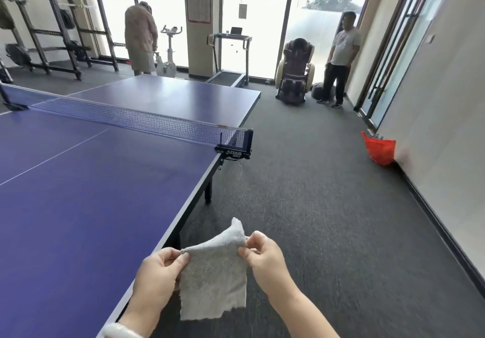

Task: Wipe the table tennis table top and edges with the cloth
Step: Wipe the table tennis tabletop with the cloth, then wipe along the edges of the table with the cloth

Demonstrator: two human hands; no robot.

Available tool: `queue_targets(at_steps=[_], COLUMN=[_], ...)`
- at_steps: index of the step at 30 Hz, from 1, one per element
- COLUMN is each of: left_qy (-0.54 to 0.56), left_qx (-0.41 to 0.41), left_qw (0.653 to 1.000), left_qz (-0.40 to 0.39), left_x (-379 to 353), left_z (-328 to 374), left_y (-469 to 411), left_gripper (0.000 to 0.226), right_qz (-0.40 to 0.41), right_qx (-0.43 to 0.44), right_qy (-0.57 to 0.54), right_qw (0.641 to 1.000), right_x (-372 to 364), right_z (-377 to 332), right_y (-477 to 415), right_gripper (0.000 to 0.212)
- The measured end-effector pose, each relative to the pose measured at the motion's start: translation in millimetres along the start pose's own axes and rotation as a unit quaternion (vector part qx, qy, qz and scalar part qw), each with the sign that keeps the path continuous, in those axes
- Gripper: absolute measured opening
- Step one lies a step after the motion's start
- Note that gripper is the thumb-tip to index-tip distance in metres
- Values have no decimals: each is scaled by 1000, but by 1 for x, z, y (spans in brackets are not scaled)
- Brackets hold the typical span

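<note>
A grey cloth (214, 277) hangs in the air between my two hands, just off the right side edge of the blue table tennis table (86, 198). My left hand (157, 274) pinches its upper left corner above the table's edge. My right hand (265, 256) pinches the upper right part, where a flap of cloth sticks up. The cloth touches nothing but my fingers. A dark net (136, 119) crosses the table, clamped by a black post (235, 151) at the side edge.
Grey carpet (328, 206) stretches to my right as far as a white wall. An orange bag (380, 150) lies by that wall. Two persons (341, 56) stand beyond the table near a massage chair (295, 75), a treadmill (231, 56) and an exercise bike (169, 51).
</note>
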State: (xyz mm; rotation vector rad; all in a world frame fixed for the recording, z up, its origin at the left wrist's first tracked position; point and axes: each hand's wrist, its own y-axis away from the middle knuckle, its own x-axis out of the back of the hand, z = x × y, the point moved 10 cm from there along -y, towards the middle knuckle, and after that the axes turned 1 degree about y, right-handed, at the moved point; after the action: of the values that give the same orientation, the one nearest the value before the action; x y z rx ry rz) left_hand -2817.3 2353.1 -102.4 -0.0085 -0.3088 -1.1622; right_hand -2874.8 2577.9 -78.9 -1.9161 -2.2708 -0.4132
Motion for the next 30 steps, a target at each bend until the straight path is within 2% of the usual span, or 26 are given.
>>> queue_targets(at_steps=[3,5,8,11,13,14,17,20,24,27,30], left_qy=[90,169,219,240,224,217,201,184,213,156,126], left_qx=[28,76,145,154,123,104,55,31,46,8,14], left_qw=[995,981,963,954,961,962,956,951,959,982,990], left_qz=[-40,-58,-69,-91,-110,-130,-206,-247,-181,-110,-59], left_x=[21,36,49,47,41,34,9,-6,3,15,31], left_z=[-24,-46,-77,-84,-75,-69,-45,-29,-31,-37,-45], left_y=[27,44,78,111,131,140,174,209,231,246,261], left_gripper=[18,17,15,13,13,15,26,33,27,18,22], right_qz=[26,37,19,53,88,86,44,93,75,79,121], right_qx=[1,-4,-45,-55,-40,-36,-92,-117,-149,-179,-184], right_qy=[36,56,145,230,309,296,132,47,-90,-187,-236], right_qw=[999,998,988,970,946,951,986,988,982,963,947], right_x=[-21,-40,-69,-74,-73,-77,-90,-70,-59,-47,-14], right_z=[2,3,15,16,8,5,15,24,37,55,77], right_y=[35,63,105,143,168,178,203,223,245,265,286], right_gripper=[26,25,25,20,27,27,28,23,11,25,27])
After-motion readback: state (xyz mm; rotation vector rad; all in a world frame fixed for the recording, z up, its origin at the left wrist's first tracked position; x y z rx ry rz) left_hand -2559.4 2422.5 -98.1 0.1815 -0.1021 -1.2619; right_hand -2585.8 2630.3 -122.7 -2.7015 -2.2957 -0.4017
